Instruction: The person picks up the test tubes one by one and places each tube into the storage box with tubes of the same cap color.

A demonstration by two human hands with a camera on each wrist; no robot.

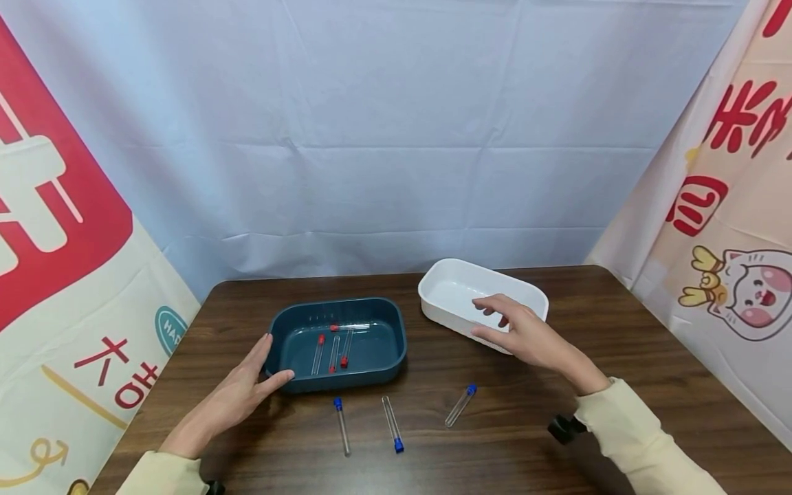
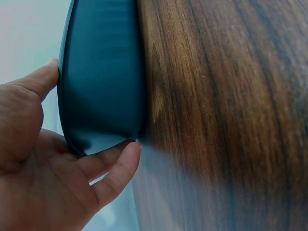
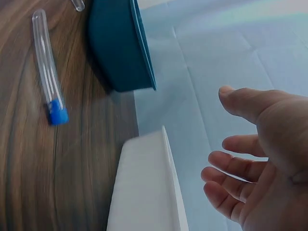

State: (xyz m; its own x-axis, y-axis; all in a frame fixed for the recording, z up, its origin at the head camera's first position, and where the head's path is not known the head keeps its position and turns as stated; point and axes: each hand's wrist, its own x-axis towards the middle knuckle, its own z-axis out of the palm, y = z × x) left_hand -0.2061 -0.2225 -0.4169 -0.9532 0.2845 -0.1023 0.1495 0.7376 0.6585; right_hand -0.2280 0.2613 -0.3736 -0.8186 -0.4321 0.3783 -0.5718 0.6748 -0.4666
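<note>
My left hand rests against the left end of a dark teal plastic tray, thumb and fingers spread around its corner. In the left wrist view the fingers touch the tray's outer wall. Several clear test tubes with red caps lie inside that tray. My right hand hovers above the front right side of a white tray, holding nothing, its fingers relaxed and apart. In front of the trays lie three test tubes with blue caps: a left one, a middle one and a right one.
The trays stand towards the back of a dark wood-grain table. A pale cloth backdrop hangs behind it, and printed banners flank both sides. A black wrist device sits by the right sleeve.
</note>
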